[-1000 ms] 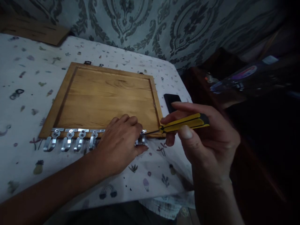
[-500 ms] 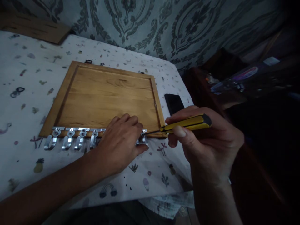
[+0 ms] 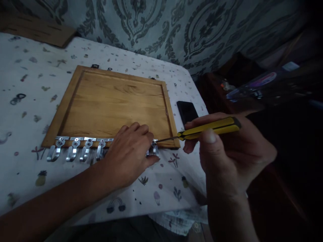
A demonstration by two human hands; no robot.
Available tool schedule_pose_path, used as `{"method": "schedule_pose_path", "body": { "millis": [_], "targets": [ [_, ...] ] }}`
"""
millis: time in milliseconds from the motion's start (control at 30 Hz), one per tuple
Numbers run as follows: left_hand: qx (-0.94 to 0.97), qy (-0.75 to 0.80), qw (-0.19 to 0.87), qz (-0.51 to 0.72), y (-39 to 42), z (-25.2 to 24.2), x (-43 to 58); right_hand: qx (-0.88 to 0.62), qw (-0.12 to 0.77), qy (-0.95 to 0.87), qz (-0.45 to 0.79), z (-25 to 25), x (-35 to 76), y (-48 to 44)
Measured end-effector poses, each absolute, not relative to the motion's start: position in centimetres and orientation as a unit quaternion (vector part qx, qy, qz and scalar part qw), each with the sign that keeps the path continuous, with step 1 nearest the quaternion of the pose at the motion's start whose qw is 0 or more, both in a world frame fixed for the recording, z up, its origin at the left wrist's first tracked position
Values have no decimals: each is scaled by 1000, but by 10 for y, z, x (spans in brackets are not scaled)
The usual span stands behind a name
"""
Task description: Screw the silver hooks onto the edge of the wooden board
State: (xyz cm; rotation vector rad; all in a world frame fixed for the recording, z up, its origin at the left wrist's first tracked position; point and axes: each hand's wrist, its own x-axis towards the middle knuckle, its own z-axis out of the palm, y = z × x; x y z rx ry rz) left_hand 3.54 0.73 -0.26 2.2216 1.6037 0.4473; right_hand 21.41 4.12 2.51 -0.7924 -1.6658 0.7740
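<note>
A framed wooden panel (image 3: 118, 104) lies flat on a patterned tablecloth. Along its near edge runs a metal hook rail (image 3: 75, 139) with several silver hooks. My left hand (image 3: 132, 151) is closed over the rail's right part, thumb below the edge, and hides some of the hooks. In my right hand (image 3: 227, 154) is a screwdriver (image 3: 209, 129) with a yellow and black handle, pinched between thumb and fingers. Its thin shaft points left, the tip at the screw of the rightmost hook (image 3: 154, 148); whether it sits in the screw slot I cannot tell.
A black phone-like slab (image 3: 187, 111) lies right of the panel, near the table's edge. Flattened cardboard (image 3: 42, 31) is at the back left. Beyond the right edge, a clear plastic package (image 3: 262, 80) lies among dark things. A patterned curtain or wall covering (image 3: 151, 27) stands behind.
My right hand has shifted to the right, and the screwdriver's handle has swung slightly upward with it. The tip stays by the rightmost hook. My left hand and the panel have not moved.
</note>
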Motion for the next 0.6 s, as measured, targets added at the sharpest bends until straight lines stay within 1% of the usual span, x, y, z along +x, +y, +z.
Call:
{"method": "schedule_pose_path", "body": {
  "millis": [367,600],
  "targets": [
    [791,565,177,153,7,-3,34,-351,528,-713,299,23,212,40],
    [788,568,176,157,7,-4,35,-331,510,-760,229,24,212,42]
  ]
}}
